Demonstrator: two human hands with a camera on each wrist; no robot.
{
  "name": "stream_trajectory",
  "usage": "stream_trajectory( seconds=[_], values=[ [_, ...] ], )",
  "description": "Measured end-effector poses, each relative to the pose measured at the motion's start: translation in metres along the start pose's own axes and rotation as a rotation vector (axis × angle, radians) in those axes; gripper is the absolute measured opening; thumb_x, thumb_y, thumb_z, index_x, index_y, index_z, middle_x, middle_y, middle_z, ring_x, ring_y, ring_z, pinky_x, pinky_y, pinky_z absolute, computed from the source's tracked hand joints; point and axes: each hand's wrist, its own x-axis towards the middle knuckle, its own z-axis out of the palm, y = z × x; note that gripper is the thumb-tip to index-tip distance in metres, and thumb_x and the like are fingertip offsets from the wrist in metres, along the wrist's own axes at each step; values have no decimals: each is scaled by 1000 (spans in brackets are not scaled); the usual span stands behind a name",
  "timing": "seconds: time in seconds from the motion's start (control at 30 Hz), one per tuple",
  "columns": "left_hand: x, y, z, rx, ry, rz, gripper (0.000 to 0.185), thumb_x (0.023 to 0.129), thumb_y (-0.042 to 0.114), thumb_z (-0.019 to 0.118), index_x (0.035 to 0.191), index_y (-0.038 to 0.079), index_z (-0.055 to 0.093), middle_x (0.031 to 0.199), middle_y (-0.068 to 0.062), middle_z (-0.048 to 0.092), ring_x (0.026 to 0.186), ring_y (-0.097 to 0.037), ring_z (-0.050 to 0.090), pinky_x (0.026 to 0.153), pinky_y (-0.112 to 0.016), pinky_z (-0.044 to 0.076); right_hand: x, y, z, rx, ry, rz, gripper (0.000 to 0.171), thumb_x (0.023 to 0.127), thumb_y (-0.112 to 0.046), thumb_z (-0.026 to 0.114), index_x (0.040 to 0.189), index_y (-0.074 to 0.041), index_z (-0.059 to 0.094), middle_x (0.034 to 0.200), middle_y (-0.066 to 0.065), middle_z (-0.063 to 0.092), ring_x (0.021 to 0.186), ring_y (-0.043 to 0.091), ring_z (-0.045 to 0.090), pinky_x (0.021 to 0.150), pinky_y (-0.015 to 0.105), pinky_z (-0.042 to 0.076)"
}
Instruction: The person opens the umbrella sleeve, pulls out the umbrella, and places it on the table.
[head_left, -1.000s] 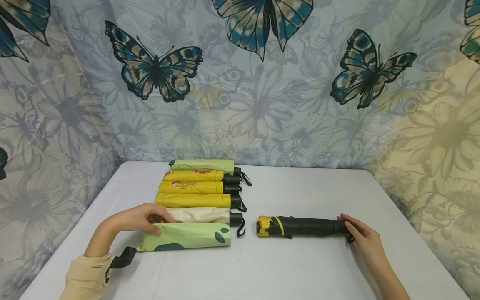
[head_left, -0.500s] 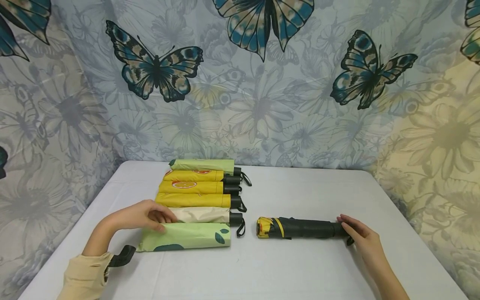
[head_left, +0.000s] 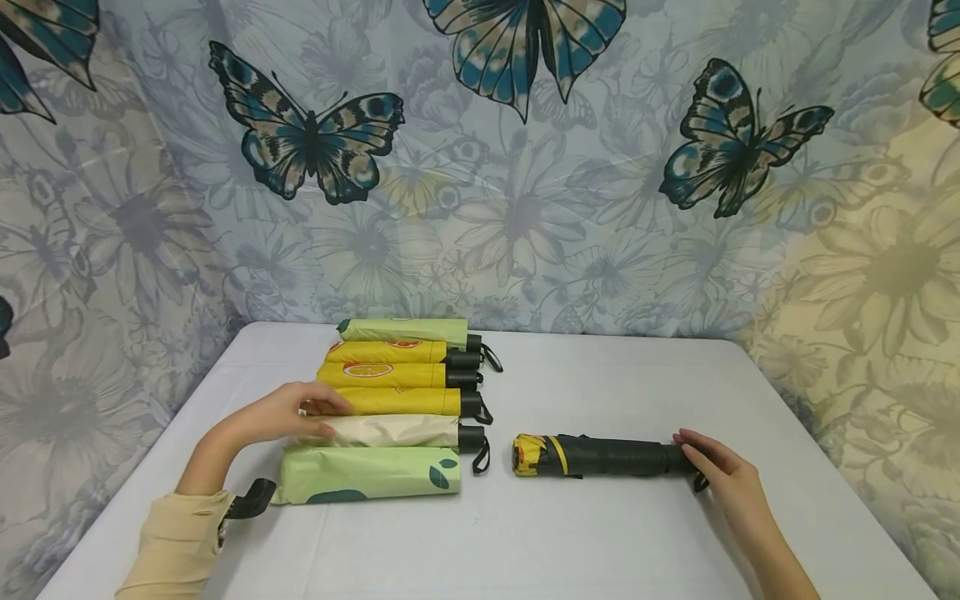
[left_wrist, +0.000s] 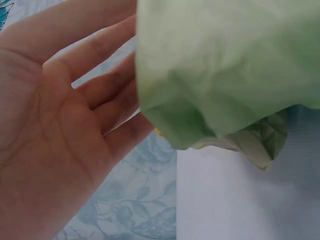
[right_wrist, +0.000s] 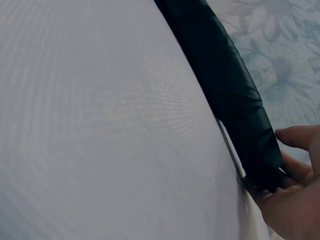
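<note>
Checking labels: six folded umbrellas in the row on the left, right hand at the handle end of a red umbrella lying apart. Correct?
Not quite: the umbrella lying apart is black, with yellow showing at its far end, not red; the head view shows it. The rest holds: six folded umbrellas in the row, and the right hand sits at the handle end.

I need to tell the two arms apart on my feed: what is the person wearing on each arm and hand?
Both hands are bare: no gloves or rings show. The left hand comes out of a long beige sleeve with a snug cuff at the wrist, and a black strap shows just beside that cuff. The right hand and its forearm are uncovered as far as the frame edge; no sleeve, watch or band is visible there.
</note>
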Motion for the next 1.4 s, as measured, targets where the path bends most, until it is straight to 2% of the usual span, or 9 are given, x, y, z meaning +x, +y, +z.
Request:
stream_trajectory(
  seconds=[0.33, 0.63, 0.83, 0.97, 1.2, 1.4],
  values=[
    [-3, -1, 2, -5, -9, -21, 45, 87, 31, 73, 126, 9, 65, 123, -11, 67, 113, -25, 63, 93, -33, 54, 3, -5, 0, 7, 19, -62, 51, 98, -29, 59, 140, -2, 50, 109, -36, 63, 104, -26, 50, 84, -4, 38],
    [-6, -3, -1, 9, -19, -23, 43, 88, 31, 72, 125, 11, 66, 121, -8, 68, 114, -27, 61, 95, -38, 52, 4, -18, -2, -72, 74, -84, 57, 99, -37, 56, 145, -6, 45, 113, -38, 58, 104, -28, 46, 81, -4, 37],
    [-7, -3, -2, 11, -32, -42, 41, 87, 32, 72, 124, 15, 67, 125, -7, 67, 118, -32, 58, 96, -37, 51, 6, -28, 0, -9, 83, -124, 52, 98, -32, 59, 143, -10, 49, 113, -34, 62, 104, -25, 51, 82, -3, 40],
    [-7, -4, -3, 16, -37, -58, 41, 87, 30, 73, 124, 15, 67, 126, -8, 66, 120, -33, 56, 95, -34, 51, 6, -35, 8, 33, 66, -145, 49, 97, -29, 60, 142, -11, 51, 115, -27, 66, 105, -21, 55, 84, -2, 40],
    [-8, -7, -3, 2, -36, -62, 41, 86, 29, 74, 124, 16, 67, 127, -8, 65, 121, -34, 55, 97, -34, 50, 10, -49, 30, 22, 17, -162, 52, 98, -33, 59, 142, -8, 49, 120, -21, 66, 107, -18, 56, 86, -2, 39],
    [-8, -7, -2, -15, -38, -58, 42, 86, 28, 74, 125, 14, 67, 127, -9, 65, 122, -35, 55, 96, -33, 51, 17, -60, 52, 14, -28, -159, 55, 97, -39, 59, 143, -10, 48, 130, -5, 65, 109, -16, 57, 89, 0, 40]
  ],
)
